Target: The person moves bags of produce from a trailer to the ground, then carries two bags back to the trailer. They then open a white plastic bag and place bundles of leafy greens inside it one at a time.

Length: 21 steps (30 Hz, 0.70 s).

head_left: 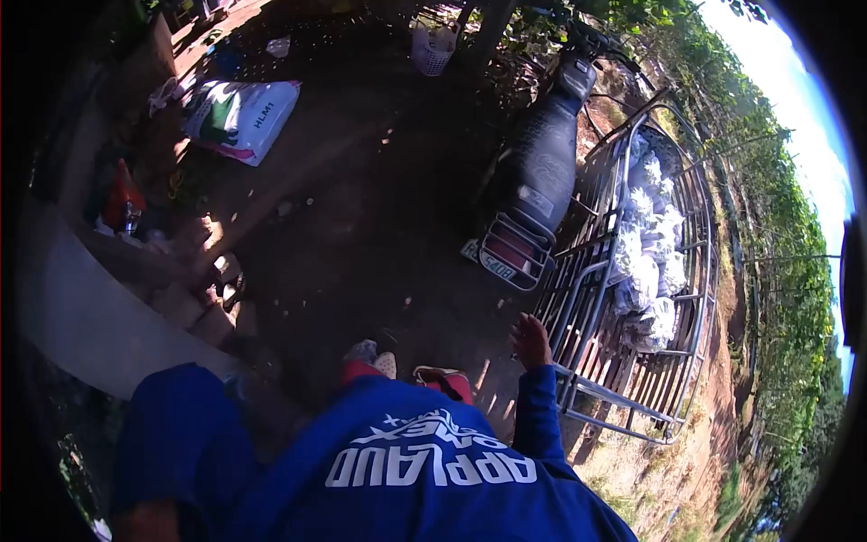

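My right hand is beside the near corner of the metal sidecar rack, with its fingers loosely apart and nothing in them. On the slatted bed of that rack lie several knotted, whitish plastic bags with full contents. The motorcycle, with a long black seat and a small rear carrier, stands attached alongside. My left arm bends in its blue sleeve at the lower left. Only a dark bit of my left hand or wrist shows at the bottom edge, its fingers hidden.
A white printed sack lies on the shaded dirt ground at the upper left. A perforated white basket is at the back. A pale ledge runs along my left, with stones beside it. Leafy plants line the right side.
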{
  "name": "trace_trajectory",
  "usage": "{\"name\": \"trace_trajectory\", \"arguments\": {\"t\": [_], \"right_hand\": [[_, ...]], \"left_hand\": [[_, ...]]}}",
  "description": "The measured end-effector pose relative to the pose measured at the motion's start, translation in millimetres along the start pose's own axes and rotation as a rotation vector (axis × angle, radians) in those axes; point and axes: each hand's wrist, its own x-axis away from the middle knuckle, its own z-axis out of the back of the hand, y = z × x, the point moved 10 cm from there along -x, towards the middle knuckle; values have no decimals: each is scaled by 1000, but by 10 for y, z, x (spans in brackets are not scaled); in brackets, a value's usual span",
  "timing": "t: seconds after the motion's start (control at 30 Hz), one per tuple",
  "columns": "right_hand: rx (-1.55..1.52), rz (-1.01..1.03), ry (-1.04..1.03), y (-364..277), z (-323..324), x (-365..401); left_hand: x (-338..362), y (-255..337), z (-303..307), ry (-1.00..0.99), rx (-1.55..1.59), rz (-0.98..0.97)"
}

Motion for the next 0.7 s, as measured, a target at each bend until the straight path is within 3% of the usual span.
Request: {"name": "trace_trajectory", "arguments": {"t": [0.03,0.1,0.13,0.2,0.27,0.37,0.4,0.47,0.5,0.53,0.57,0.6,0.63,0.67,0.7], "right_hand": [[19,-15,-36,185,-46,-245],[-241,-398,-580,875,-631,-540],[-227,-420,-602,989,-880,-587],[-133,-431,-451,1282,-1133,-780],[-138,-526,-531,1547,-1637,-844],[-148,-477,-447,1527,-2099,-1077],[-106,-504,-452,1550,-2212,-1165],[-57,-558,-448,1589,-2337,-1249],[39,-536,-374,1544,-2329,-1344],[140,-513,-305,1484,-2337,-1487],[155,-532,-314,1498,-2307,-1660],[-20,-607,-429,1598,-2266,-1813],[-203,-678,-545,1659,-2342,-1916],[-181,-633,-355,1618,-2337,-2044],[-158,-583,-161,1556,-2261,-2137]], "left_hand": [[26,85,68,-1,-40,4],[76,228,200,-3,-119,22],[69,295,266,-4,-153,14],[101,364,454,20,-209,29],[157,341,646,40,-268,59],[448,73,1094,130,-337,199],[690,-151,1324,187,-394,348],[1635,-911,1830,318,-611,924],[2272,-1173,2089,307,-822,1213],[2803,-1541,2244,205,-863,1384],[3528,-1776,2356,247,-763,1591],[4395,-1881,2453,108,-809,1652],[5246,-1912,2427,203,-613,1715],[6037,-1827,2276,496,-231,2000],[6553,-1705,2118,742,-104,2278]]}}
